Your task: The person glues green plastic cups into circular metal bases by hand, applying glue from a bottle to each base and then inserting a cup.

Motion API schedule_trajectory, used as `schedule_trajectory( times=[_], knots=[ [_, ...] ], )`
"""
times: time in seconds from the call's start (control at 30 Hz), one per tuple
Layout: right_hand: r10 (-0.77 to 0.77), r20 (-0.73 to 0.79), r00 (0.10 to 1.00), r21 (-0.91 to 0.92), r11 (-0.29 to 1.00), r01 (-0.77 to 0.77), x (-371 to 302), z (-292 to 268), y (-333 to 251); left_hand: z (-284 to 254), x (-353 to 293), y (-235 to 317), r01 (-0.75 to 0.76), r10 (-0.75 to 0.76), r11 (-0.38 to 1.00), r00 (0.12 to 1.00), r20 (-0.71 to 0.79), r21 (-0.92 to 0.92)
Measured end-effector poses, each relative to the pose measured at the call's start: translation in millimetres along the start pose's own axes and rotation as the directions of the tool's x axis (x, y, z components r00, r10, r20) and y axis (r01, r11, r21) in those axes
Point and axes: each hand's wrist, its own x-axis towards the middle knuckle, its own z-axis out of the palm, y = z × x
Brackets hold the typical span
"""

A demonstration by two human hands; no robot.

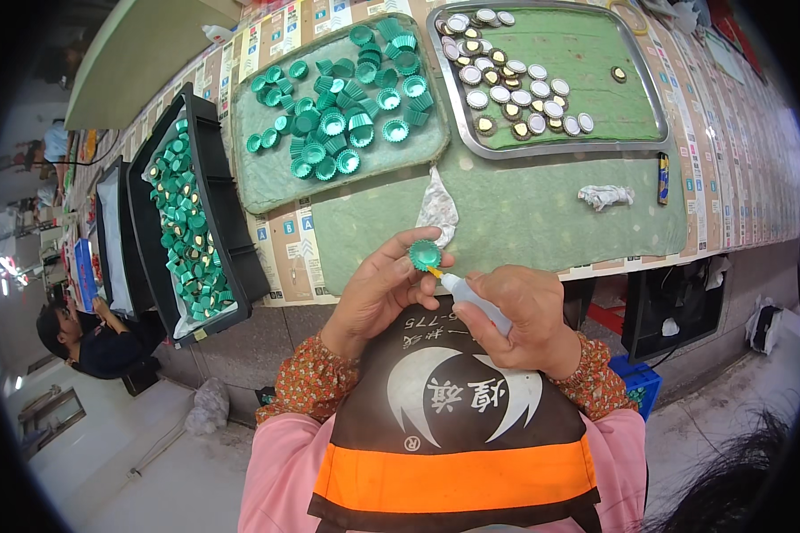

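Between the thumb and fingers of my left hand (387, 277) is a small green fluted cup (425, 255), its hollow turned up toward me. My right hand (526, 318) is wrapped round a whitish squeeze bottle (477, 300). The bottle's yellow nozzle (435, 272) meets the near rim of the cup; whether anything is coming out is too small to tell. Both hands are over the front edge of the table, just short of the green mat (524, 209). A speckled white cloth (437, 211) lies right beyond the left fingers.
A tray (262, 197) of loose green cups stands at the far left. Right of it, a metal-rimmed tray (556, 150) holds round white and dark discs. A black crate (231, 213) of filled green cups sits left. Crumpled paper (606, 196) and a pen (663, 178) lie right. Another person (107, 338) works far left.
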Motion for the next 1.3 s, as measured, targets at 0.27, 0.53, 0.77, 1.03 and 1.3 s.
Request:
schedule_trajectory(
  times=[0.27, 0.53, 0.77, 1.03, 1.3],
  knots=[
    [0.003, 0.033, 0.999, -0.007, 1.000, -0.003, 3.4, 1.0, -2.8, -1.0, -1.0, -4.1, 0.012, -0.012, 1.000, 1.000, -0.005, -0.006],
    [-0.002, 0.052, 0.999, 0.011, 1.000, 0.002, 5.9, 1.6, -3.8, -8.5, -2.8, -12.7, 0.017, -0.014, 0.997, 0.999, 0.041, -0.074],
    [0.129, -0.003, 0.992, 0.048, 0.991, -0.129, -0.4, 0.3, 2.8, -2.9, -9.0, -15.2, 0.054, -0.059, 0.987, 0.998, -0.030, -0.153],
    [0.593, 0.016, 0.805, 0.282, 0.770, -0.572, 2.9, -9.9, 14.2, -1.4, -15.8, -1.6, 0.028, -0.028, 1.000, 0.992, -0.124, 0.003],
    [0.715, 0.198, 0.670, 0.497, 0.516, -0.697, -2.7, -4.5, 43.4, 5.3, -20.0, 9.1, -0.067, 0.204, 0.859, 0.955, -0.217, 0.508]
  ],
)
